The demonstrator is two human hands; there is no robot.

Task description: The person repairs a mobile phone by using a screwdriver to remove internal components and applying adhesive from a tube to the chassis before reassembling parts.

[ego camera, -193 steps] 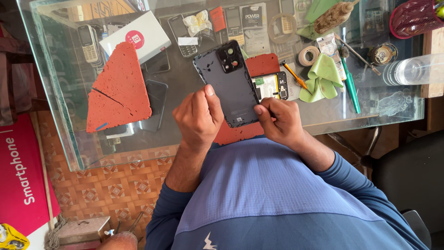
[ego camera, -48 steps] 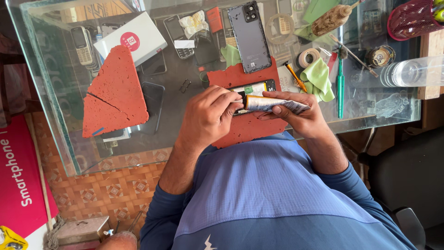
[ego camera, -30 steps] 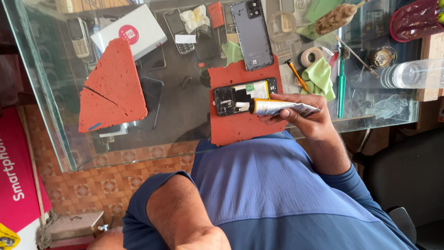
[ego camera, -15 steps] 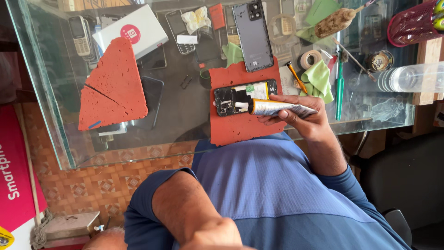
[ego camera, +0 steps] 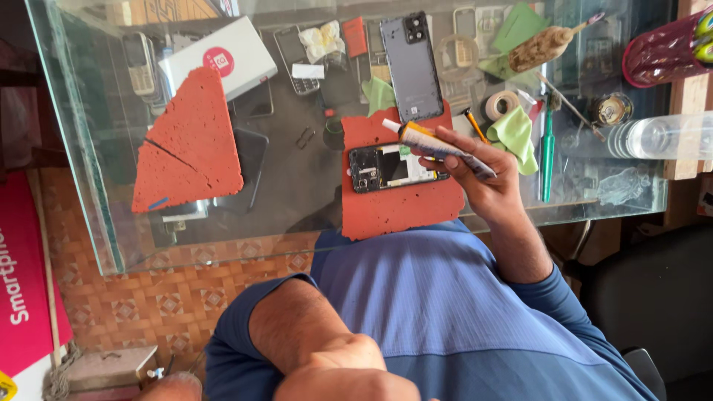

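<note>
My right hand (ego camera: 486,186) holds a squeezed glue tube (ego camera: 438,145), its white nozzle pointing left above the phone. An opened phone (ego camera: 394,167), back off and insides showing, lies on a red foam mat (ego camera: 401,204) at the near edge of the glass table. Its grey back cover (ego camera: 412,67) lies farther back, beyond the mat. My left hand (ego camera: 342,371) is off the table, drawn back against my chest at the bottom of the view. Its fingers are curled and partly cut off by the frame edge.
A red triangular foam piece (ego camera: 189,145) and a white box (ego camera: 219,59) lie at the left. A green tool (ego camera: 547,152), green cloth (ego camera: 516,134), tape roll (ego camera: 501,104), brush (ego camera: 546,46) and clear bottle (ego camera: 653,137) crowd the right. The glass table's edge (ego camera: 111,245) runs down the left.
My left hand left the phone and pulled back to my chest. My right hand kept the tube and raised its nozzle off the phone. The back cover was set down farther back.
</note>
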